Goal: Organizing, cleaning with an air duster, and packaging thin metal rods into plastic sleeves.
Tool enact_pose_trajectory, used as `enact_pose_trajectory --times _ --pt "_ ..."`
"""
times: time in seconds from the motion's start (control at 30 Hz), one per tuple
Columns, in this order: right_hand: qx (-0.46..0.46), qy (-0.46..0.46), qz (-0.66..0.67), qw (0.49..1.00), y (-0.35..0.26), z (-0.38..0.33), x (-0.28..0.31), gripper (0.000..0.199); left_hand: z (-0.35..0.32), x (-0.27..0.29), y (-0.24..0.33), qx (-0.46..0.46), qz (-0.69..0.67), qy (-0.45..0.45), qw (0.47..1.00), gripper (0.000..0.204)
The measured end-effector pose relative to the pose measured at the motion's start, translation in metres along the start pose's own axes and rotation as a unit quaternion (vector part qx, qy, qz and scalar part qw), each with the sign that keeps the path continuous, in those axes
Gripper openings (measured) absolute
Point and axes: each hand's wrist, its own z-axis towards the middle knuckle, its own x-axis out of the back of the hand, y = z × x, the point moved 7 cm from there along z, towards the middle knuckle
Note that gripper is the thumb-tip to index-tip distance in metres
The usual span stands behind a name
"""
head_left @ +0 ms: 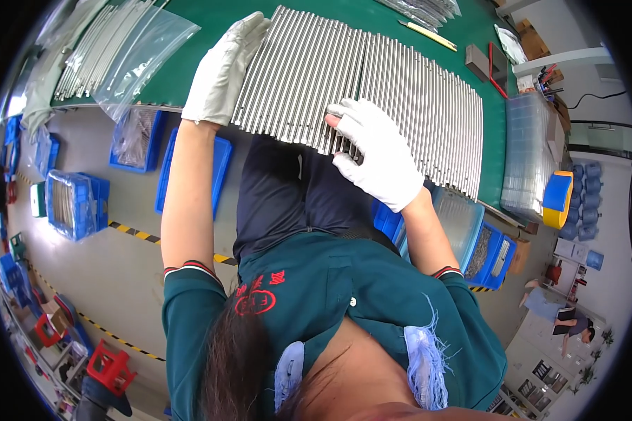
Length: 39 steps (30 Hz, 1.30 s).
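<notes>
Many thin silvery metal rods (298, 77) lie side by side in a flat row along the table's near edge. A narrow dark gap separates them from a second group of rods (428, 105) on the right. My white-gloved left hand (222, 74) rests edge-on against the row's left side, its fingers stretched out and holding nothing. Over the near rod ends, close to the gap, is my right hand (383, 158), also gloved. Its thumb stands apart from its fingers, and one bare fingertip shows. Some rod ends beneath this hand are hidden.
The green tabletop (175, 77) carries bagged rods (109, 49) at far left and a yellow-handled knife (428, 35) at the back. A grey block (477, 63) and stacked clear trays (530, 158) stand right. Blue bins (218, 165) sit below the table edge.
</notes>
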Motion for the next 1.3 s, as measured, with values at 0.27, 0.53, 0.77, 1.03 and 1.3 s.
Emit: enact_pose_trajectory --times 0.27,0.53,0.77,1.03,1.3 --pt "0.026 -0.013 -0.009 1.000 -0.014 0.017 -0.004 0.052 0.004 -0.003 0.001 -0.017 0.016 -0.011 1.000 0.065" --pt "0.004 -0.003 0.044 0.999 -0.013 0.020 -0.006 0.053 0.000 -0.003 0.003 -0.025 -0.009 -0.013 1.000 0.045" --pt "0.011 0.003 -0.005 1.000 -0.016 0.029 -0.013 0.053 0.001 -0.004 0.001 -0.021 -0.014 -0.014 1.000 0.043" --pt "0.002 -0.009 0.005 1.000 -0.017 0.039 -0.016 0.054 0.002 -0.004 -0.002 -0.001 -0.023 -0.013 1.000 0.041" --pt "0.024 -0.012 0.038 0.999 -0.021 0.043 -0.021 0.053 0.001 -0.004 0.001 -0.014 0.009 -0.029 0.999 0.058"
